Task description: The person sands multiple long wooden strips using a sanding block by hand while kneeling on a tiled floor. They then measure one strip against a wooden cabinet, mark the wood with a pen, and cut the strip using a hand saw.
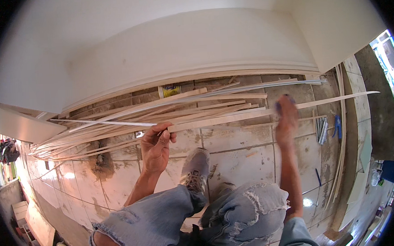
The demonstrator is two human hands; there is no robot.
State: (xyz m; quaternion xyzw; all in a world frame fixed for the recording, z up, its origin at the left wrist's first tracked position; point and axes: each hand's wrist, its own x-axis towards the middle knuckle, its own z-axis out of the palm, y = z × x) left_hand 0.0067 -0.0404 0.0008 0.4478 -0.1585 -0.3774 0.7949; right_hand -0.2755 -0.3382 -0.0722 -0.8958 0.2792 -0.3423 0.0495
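Ripped blue jeans point(149, 220) are covering the person's bent knees, nearest the camera, with a gray sneaker point(195, 168) showing beyond them on the stained white tile floor point(244, 165). The left hand point(155, 148) is pinching the near-left end of a long, thin wooden strip point(237, 118), thumb and fingers clamped on it. The strip is stretching rightward above the floor, past the right hand, its tip pointing toward the right edge of the view. The right hand point(288, 119) is blurring over the strip's middle, with something dark point(279, 108) at its fingers; how firmly it is gripping, and on what, I cannot tell.

Beyond the hands, a loose bundle of wooden strips point(93, 129) is lying along the foot of a white panel point(179, 47), with a gray metal strip point(249, 89) resting among them. A yellow-labelled container point(171, 91) is sitting behind. To the right, short gray rods point(322, 130) are lying just beside blue-handled pliers point(337, 126), and a blue pen-like stick point(318, 177) is lying nearer the person.
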